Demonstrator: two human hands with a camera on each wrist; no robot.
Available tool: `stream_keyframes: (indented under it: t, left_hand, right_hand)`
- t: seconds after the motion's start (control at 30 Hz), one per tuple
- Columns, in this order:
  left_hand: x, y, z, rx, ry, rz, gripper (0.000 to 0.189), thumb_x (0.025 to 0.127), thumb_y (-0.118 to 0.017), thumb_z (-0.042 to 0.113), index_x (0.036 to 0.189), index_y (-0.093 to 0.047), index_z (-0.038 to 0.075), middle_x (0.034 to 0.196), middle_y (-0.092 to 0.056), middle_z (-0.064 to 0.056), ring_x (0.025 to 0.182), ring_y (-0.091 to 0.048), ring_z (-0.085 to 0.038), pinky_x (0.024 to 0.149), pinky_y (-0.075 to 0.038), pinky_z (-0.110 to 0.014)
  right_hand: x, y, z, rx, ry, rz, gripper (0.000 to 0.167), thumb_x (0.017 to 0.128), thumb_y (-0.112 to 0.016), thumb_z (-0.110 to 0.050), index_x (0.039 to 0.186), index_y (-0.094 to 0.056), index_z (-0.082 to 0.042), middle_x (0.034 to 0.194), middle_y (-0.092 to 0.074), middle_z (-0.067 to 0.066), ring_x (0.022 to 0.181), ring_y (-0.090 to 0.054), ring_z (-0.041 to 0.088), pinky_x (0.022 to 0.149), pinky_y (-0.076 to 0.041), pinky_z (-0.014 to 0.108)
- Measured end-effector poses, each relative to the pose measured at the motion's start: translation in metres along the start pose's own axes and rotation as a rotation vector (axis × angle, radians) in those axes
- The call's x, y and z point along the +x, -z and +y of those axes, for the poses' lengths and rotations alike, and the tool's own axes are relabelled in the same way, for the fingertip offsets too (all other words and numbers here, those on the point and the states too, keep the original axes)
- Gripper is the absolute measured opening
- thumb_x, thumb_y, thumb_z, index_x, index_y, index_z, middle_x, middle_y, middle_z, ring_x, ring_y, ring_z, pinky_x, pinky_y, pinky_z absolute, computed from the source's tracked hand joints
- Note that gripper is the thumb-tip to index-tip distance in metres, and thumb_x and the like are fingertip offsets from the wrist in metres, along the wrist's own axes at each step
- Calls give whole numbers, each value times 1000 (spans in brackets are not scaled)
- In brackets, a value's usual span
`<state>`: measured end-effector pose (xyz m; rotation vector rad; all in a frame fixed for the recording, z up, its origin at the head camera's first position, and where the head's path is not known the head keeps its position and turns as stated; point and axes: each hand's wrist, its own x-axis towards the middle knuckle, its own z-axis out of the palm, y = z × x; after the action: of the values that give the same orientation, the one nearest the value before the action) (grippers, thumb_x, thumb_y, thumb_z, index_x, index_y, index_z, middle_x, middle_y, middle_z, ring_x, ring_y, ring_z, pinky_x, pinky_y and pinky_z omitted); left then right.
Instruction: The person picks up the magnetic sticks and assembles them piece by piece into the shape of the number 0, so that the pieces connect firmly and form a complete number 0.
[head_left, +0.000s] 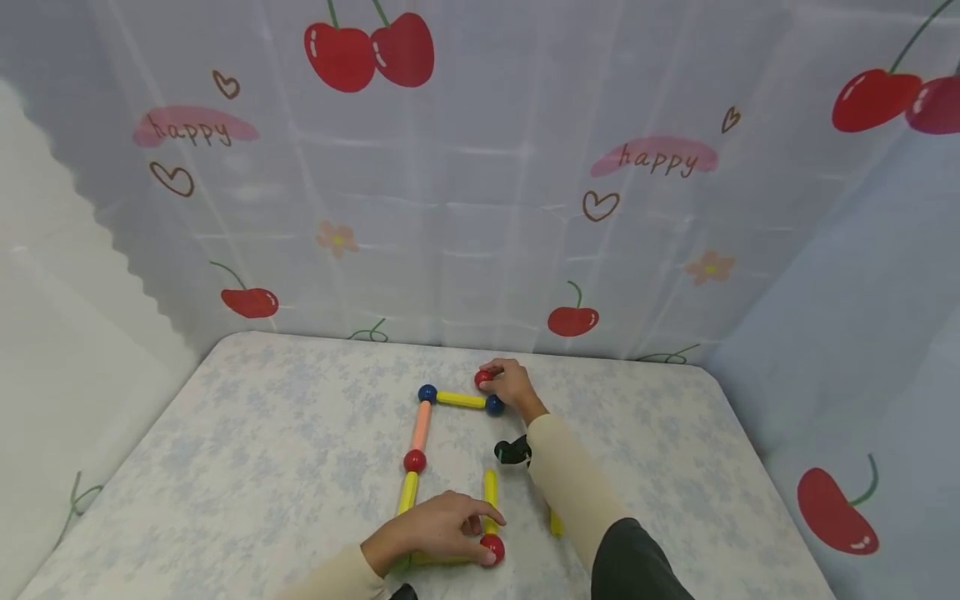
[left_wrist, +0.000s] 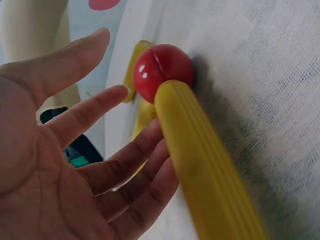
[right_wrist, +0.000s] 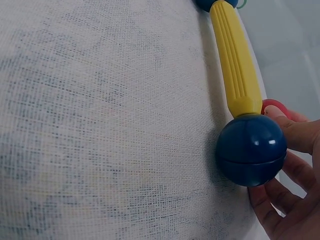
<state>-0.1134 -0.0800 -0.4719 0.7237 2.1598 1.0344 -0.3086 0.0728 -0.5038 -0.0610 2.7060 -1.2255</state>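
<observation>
At the far side of the table, my right hand (head_left: 513, 387) pinches a red ball (head_left: 482, 379) between thumb and fingers. Right beside that hand is a blue ball (head_left: 494, 406), joined by a yellow rod (head_left: 461, 400) to another blue ball (head_left: 427, 393). A pink rod (head_left: 422, 427) runs from there to a red ball (head_left: 414, 461) and a yellow rod (head_left: 407, 492). My left hand (head_left: 441, 527) has its fingers spread loosely by a near red ball (left_wrist: 162, 70). Its fingertips lie along a yellow rod (left_wrist: 205, 165) that meets this ball; part of the near side is hidden under the hand.
A second yellow rod (head_left: 491, 492) extends away from the near red ball. Another yellow rod (head_left: 556, 523) lies partly hidden by the right sleeve (head_left: 573, 467). A black device (head_left: 513, 451) shows at the right forearm. Behind the patterned tabletop (head_left: 300, 433) hangs a cherry-print curtain (head_left: 480, 208).
</observation>
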Motion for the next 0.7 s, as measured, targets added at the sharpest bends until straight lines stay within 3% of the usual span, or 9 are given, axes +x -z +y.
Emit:
stream_keyframes:
  t: [0.13, 0.27, 0.7]
  left_hand:
    - [9, -7, -6, -47, 2, -1, 29, 88, -71, 22, 115, -69, 13, 78, -59, 8, 69, -50, -2, 67, -42, -19]
    - [14, -12, -12, -32, -16, 6, 21, 89, -70, 26, 106, -72, 14, 71, -56, 10, 64, -48, 0, 62, -38, -17]
    - [16, -19, -16, -92, 4, 43, 9, 86, -73, 21, 94, -74, 15, 69, -56, 9, 63, -47, -2, 59, -37, -17]
  right_hand:
    - [0, -1, 1, 21, 1, -5, 30, 87, -72, -11, 116, -69, -12, 115, -64, 10, 106, -57, 27, 93, -47, 42]
    - [2, -1, 1, 37, 0, -6, 30, 86, -73, -10, 116, -69, -12, 114, -64, 10, 105, -57, 27, 93, -47, 42]
    - [3, 2, 5, -8, 24, -18, 27, 88, -72, -16, 114, -67, -12, 115, -63, 11, 106, -58, 28, 90, -47, 44]
